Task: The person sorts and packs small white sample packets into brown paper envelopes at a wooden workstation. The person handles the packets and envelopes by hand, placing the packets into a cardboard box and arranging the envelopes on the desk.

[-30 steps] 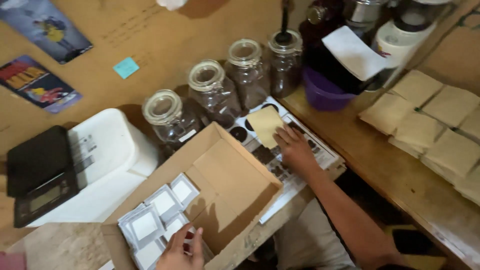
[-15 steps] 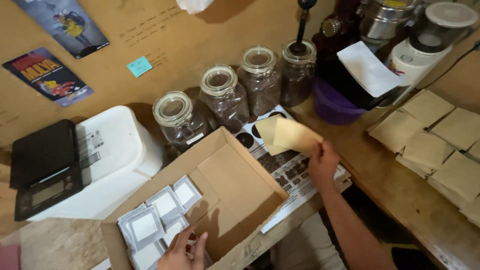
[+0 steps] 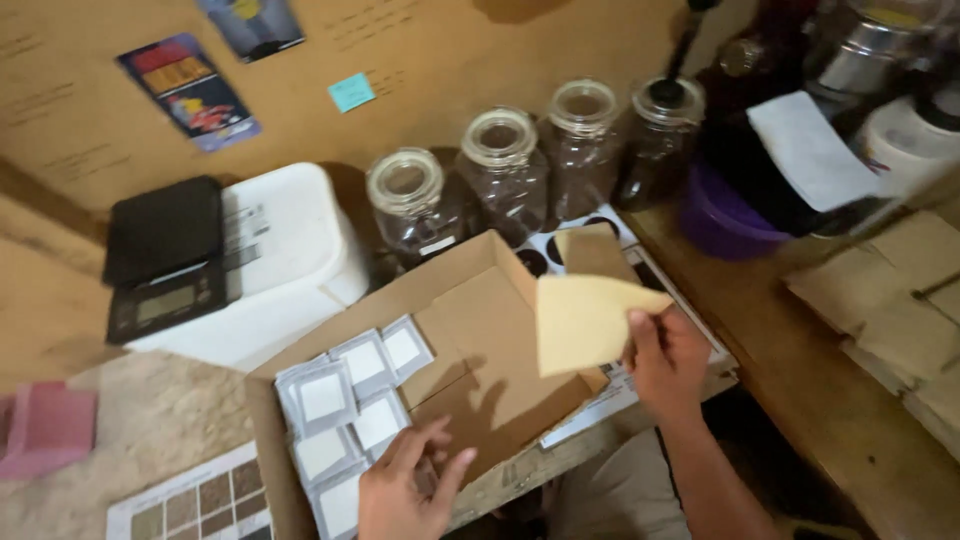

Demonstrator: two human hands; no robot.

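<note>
Paper is what the right hand [image 3: 668, 362] has in its grip: a flat, tan kraft pouch [image 3: 585, 320], pinched at its right edge between thumb and fingers and held tilted in the air over the open brown cardboard box [image 3: 500, 340]. The pouch looks very light and thin, likely to bend or flutter if gripped only at a corner; a pinch along an edge, as now, seems the surest hold, and it would crease easily under a hard squeeze.

At seven o'clock from the pouch, the left hand [image 3: 410, 485] rests with fingers loosely spread on the box's near edge, holding nothing, just beside the rows of small white-windowed grey sachets [image 3: 350, 410] packed in the box's left half.

At twelve o'clock stand four clear glass jars [image 3: 505, 175] of dark contents. At ten o'clock a black digital scale [image 3: 165, 255] sits on a white plastic tub [image 3: 290, 260]. More tan pouches [image 3: 890, 300] lie at three o'clock.
</note>
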